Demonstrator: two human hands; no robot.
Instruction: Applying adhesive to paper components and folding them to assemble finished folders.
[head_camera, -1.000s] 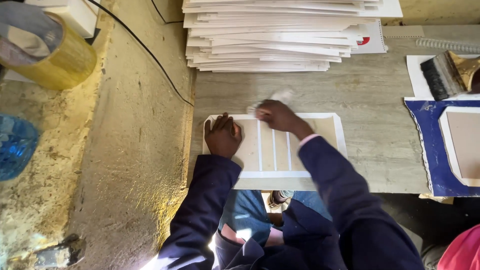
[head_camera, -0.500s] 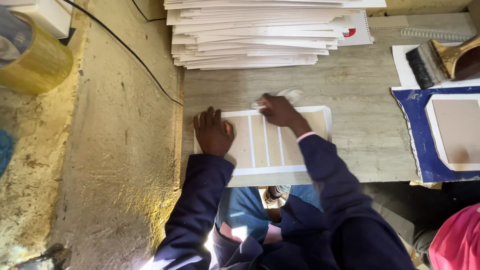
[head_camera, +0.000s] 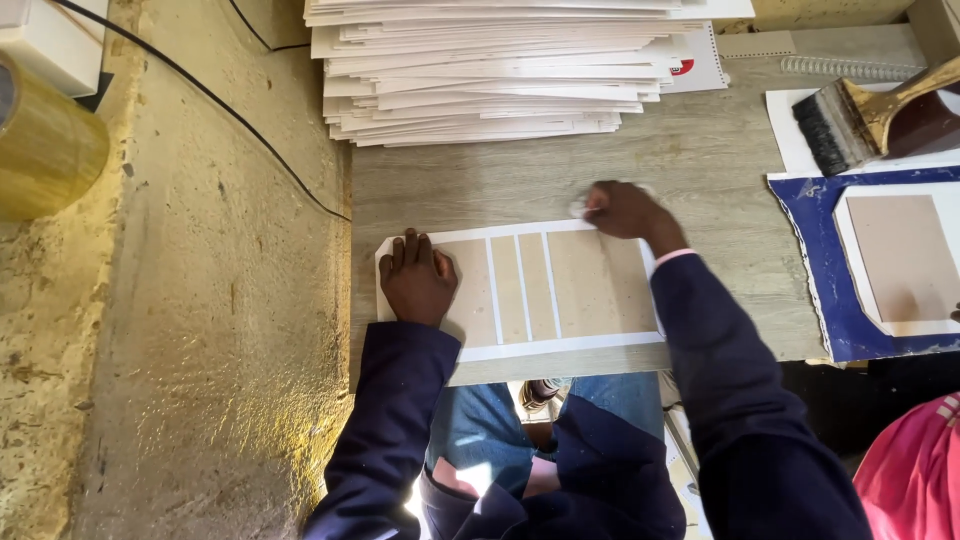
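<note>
The white sheet with brown card panels (head_camera: 540, 290) lies at the near edge of the wooden table (head_camera: 700, 160). Left hand (head_camera: 417, 280) rests flat on its left end, fingers spread. Right hand (head_camera: 625, 208) presses a small white wad (head_camera: 580, 206) at its far right corner — fingers closed on it. Beyond the sheet sits a paper stack (head_camera: 490, 70); right of it, a brush (head_camera: 870, 115).

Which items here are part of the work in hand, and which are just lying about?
In use:
left hand flat on white sheet with brown board panels
right hand pressing small white cloth at its top edge

Lying about:
paper stack
glue brush
tape roll
blue sheet
</note>
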